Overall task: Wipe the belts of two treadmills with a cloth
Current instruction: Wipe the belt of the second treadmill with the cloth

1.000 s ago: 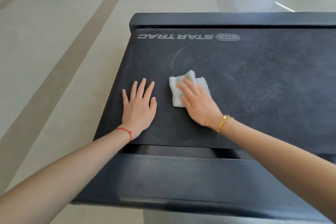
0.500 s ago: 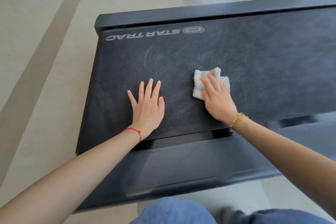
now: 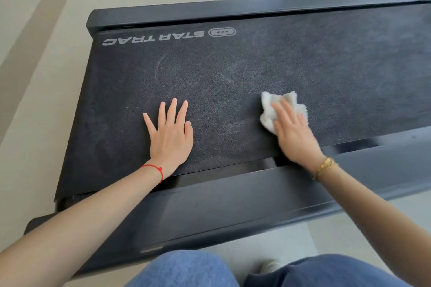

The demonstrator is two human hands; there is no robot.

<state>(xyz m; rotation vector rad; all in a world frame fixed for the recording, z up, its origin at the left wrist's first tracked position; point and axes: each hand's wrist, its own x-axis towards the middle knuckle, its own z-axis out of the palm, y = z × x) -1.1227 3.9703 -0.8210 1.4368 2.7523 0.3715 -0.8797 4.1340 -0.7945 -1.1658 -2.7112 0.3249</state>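
Head view looks down on a dark treadmill belt printed with the white words STAR TRAC, which read upside down from here, beside an oval logo. Faint pale smears and arcs streak the belt's textured face. The left hand lies flat on the belt, palm down, fingers straight and slightly spread, holding nothing; a thin red string bracelet circles its wrist. The right hand presses a crumpled white cloth against the belt with straight fingers laid over it, the cloth's fluffy edges showing past the fingertips on the far and left sides. A gold bracelet sits on the right wrist. The cloth lies on the near half of the belt, to the right of the left hand and well apart from it, close to the belt's near edge. A black side rail runs along the near side of the belt, under both forearms, and another dark rail borders the far side. Beige floor with broader tan stripes surrounds the machine. Blue jeans over the person's knees fill the bottom edge, with a shoe between them.
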